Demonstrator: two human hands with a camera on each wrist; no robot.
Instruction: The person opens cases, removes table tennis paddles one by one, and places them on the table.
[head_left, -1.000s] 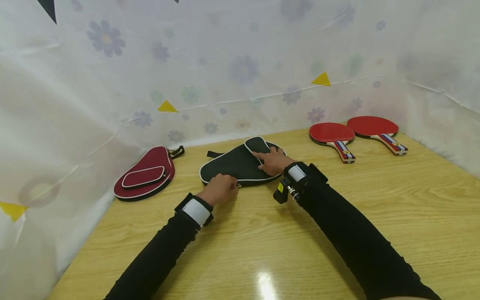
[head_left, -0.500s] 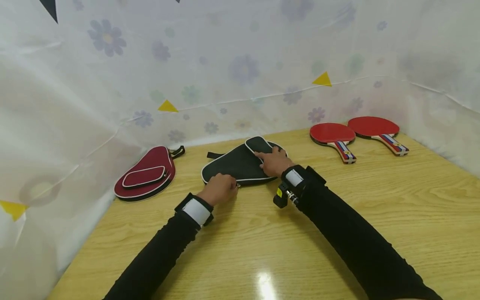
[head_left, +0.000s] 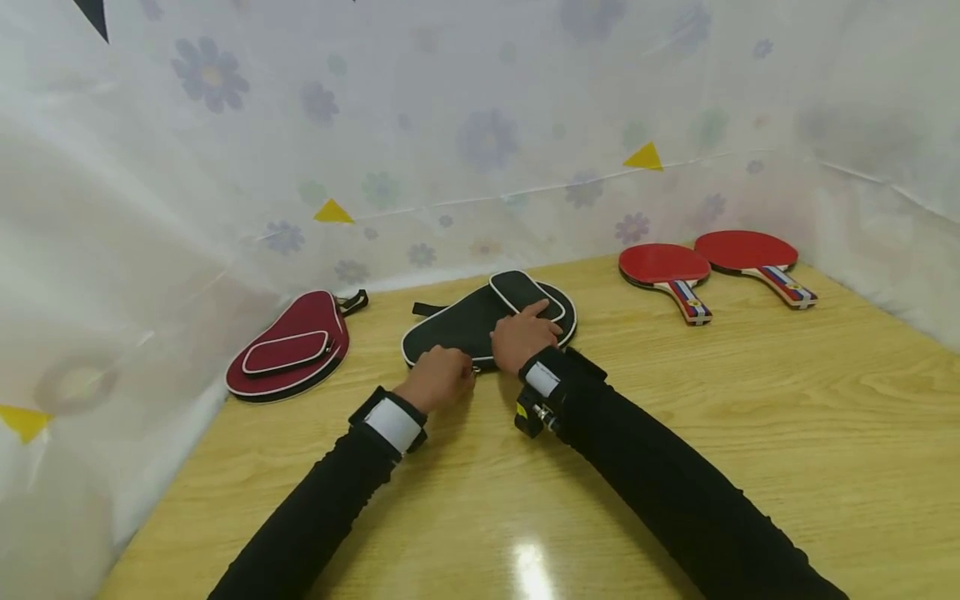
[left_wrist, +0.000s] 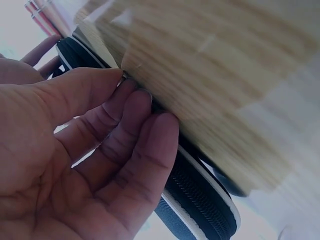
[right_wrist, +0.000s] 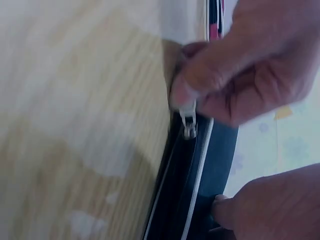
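A dark table tennis bat case [head_left: 461,329] with white piping lies on the table, its small pocket [head_left: 525,293] on top. At the case's near edge my left hand [head_left: 437,379] pinches the zip pull [right_wrist: 188,111] between thumb and fingers; the zip slider [right_wrist: 190,131] shows below them in the right wrist view. In the left wrist view the zip teeth [left_wrist: 192,192] run along the case's side beside that hand. My right hand [head_left: 522,340] rests on the case by the pocket with its fingers extended. Its underside is hidden.
A maroon bat case [head_left: 288,350] with a strap lies to the left. Two red table tennis bats [head_left: 663,263] lie at the back right, their handles toward me. A flower-patterned plastic sheet [head_left: 480,142] stands behind and around the wooden table [head_left: 465,517].
My right hand has slid left and toward me, from the case's right end to nearer its front edge, uncovering more of the pocket. The left hand stays at the zip pull.
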